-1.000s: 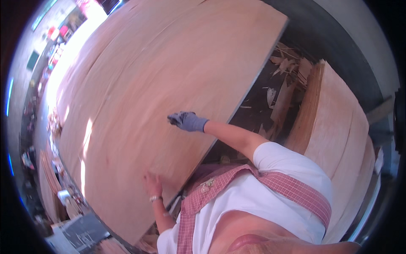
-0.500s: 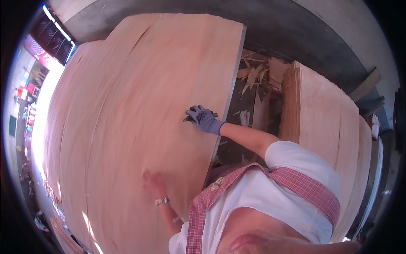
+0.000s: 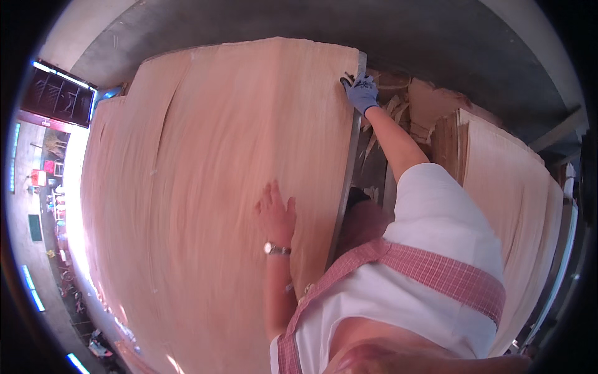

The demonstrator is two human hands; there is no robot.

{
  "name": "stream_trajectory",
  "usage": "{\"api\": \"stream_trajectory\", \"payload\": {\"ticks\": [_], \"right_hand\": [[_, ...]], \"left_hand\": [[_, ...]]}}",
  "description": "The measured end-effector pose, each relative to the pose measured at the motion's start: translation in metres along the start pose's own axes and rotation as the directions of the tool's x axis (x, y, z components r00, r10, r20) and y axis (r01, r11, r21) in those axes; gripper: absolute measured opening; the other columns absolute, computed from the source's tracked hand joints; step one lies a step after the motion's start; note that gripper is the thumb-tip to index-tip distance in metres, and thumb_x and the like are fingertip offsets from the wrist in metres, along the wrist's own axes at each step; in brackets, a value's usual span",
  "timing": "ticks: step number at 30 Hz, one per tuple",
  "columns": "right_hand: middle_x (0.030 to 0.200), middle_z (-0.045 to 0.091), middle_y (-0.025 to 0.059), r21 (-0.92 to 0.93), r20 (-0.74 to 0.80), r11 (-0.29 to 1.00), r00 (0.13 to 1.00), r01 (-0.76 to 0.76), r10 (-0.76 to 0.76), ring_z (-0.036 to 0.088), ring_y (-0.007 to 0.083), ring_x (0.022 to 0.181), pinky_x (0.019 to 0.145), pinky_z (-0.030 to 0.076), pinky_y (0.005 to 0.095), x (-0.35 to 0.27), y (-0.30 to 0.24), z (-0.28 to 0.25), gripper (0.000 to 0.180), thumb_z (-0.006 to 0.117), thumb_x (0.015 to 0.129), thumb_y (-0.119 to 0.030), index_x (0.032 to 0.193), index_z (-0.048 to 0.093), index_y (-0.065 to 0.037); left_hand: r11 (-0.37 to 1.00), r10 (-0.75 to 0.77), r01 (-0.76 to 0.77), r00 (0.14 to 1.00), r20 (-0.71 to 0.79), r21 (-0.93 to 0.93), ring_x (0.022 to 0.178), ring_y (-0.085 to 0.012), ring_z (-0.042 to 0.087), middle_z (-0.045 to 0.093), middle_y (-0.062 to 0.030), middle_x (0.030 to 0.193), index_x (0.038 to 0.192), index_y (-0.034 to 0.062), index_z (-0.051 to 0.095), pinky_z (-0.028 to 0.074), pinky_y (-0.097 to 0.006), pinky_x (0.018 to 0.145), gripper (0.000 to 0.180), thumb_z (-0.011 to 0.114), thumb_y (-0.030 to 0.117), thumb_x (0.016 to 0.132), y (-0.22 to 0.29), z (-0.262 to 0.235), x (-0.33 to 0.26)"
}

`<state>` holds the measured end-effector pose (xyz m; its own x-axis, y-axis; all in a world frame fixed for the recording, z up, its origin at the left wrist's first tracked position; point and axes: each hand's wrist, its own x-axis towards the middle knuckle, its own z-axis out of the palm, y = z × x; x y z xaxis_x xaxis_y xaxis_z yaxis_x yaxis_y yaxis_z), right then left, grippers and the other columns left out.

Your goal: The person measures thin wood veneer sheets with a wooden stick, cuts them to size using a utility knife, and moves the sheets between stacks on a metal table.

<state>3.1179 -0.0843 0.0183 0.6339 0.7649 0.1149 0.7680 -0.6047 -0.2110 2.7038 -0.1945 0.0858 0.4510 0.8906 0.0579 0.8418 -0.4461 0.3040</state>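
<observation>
A broad sheet of pale wood veneer [image 3: 212, 156] lies in front of me, with a long split near its far left. My left hand [image 3: 276, 215], bare and with a watch on its wrist, is open over the middle of the sheet, fingers stretched out. At the sheet's far right corner is my right hand [image 3: 362, 93], in a grey-blue glove. Its fingers are closed around a small dark tool [image 3: 344, 80], mostly hidden by the glove, so its exact kind cannot be made out. A straight grey edge strip [image 3: 349, 165] runs along the sheet's right side.
To the right stands a tall stack of veneer sheets [image 3: 504, 168]. Torn veneer scraps [image 3: 405, 118] fill the gap between it and the sheet. A dark band [image 3: 249, 28] curves along the far side. Bright daylight and distant clutter show at the left.
My right hand has moved away from me, from the middle of the sheet to its far right corner, still holding the dark tool. My left hand has moved forward and to the right.
</observation>
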Motion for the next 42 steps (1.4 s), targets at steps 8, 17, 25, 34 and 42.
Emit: {"api": "stream_trajectory", "payload": {"ticks": [8, 17, 25, 34, 42], "right_hand": [[0.084, 0.065, 0.0124, 0.795, 0.084, 0.586, 0.985, -0.157, 0.15, 0.063, 0.0249, 0.076, 0.07, 0.049, 0.0389, 0.035, -0.024, 0.011, 0.034, 0.069, 0.084, -0.033, 0.093, 0.059, -0.002], [0.098, 0.063, 0.0141, 0.908, -0.017, 0.385, 0.932, 0.167, -0.363, 0.065, 0.0296, 0.089, 0.077, 0.051, 0.041, 0.086, -0.079, -0.032, 0.024, 0.06, 0.093, -0.024, 0.108, 0.06, -0.005], [0.116, 0.052, 0.029, 0.686, 0.284, 0.726, 0.899, 0.053, -0.334, 0.057, 0.0438, 0.103, 0.089, 0.047, 0.0511, 0.152, -0.15, 0.056, 0.049, 0.054, 0.092, -0.042, 0.123, 0.048, -0.005], [0.083, 0.059, 0.0035, 0.644, 0.681, -0.127, 0.642, -0.754, -0.353, 0.051, 0.013, 0.058, 0.046, 0.039, 0.0264, 0.169, -0.202, 0.065, 0.046, 0.062, 0.087, -0.054, 0.098, 0.057, -0.01], [0.078, 0.056, 0.0009, 0.661, 0.679, 0.026, 0.583, -0.75, -0.446, 0.053, 0.0126, 0.064, 0.051, 0.04, 0.0287, 0.167, -0.191, 0.042, 0.053, 0.068, 0.081, -0.059, 0.101, 0.06, -0.011]], "left_hand": [[0.998, 0.033, -0.027, 0.995, 0.094, -0.056, 0.124, -0.032, 0.048, 0.048, -0.0187, 0.138, 0.14, 0.004, 0.043, 0.036, -0.049, 0.1, 0.074, 0.069, 0.04, 0.081, 0.134, 0.045, 0.165], [0.716, -0.41, 0.253, 0.907, -0.099, -0.651, 0.093, -0.0185, 0.069, 0.071, -0.0132, 0.097, 0.102, -0.0056, 0.067, 0.058, -0.035, 0.079, 0.022, 0.052, 0.009, 0.097, 0.076, -0.005, 0.212], [0.756, -0.576, 0.425, 0.793, -0.198, -0.498, 0.093, -0.0221, 0.069, 0.069, -0.0148, 0.101, 0.107, -0.0088, 0.063, 0.059, -0.034, 0.082, 0.023, 0.048, 0.006, 0.099, 0.097, -0.147, 0.228], [0.767, -0.602, 0.453, 0.754, -0.263, -0.454, 0.093, -0.0211, 0.07, 0.07, -0.015, 0.099, 0.109, -0.0093, 0.063, 0.059, -0.033, 0.081, 0.024, 0.049, 0.006, 0.098, 0.094, -0.164, 0.23], [0.76, -0.608, 0.487, 0.766, -0.207, -0.431, 0.097, -0.0238, 0.068, 0.068, -0.0166, 0.102, 0.11, -0.009, 0.064, 0.059, -0.035, 0.082, 0.025, 0.049, 0.008, 0.099, 0.099, -0.166, 0.233]]}}
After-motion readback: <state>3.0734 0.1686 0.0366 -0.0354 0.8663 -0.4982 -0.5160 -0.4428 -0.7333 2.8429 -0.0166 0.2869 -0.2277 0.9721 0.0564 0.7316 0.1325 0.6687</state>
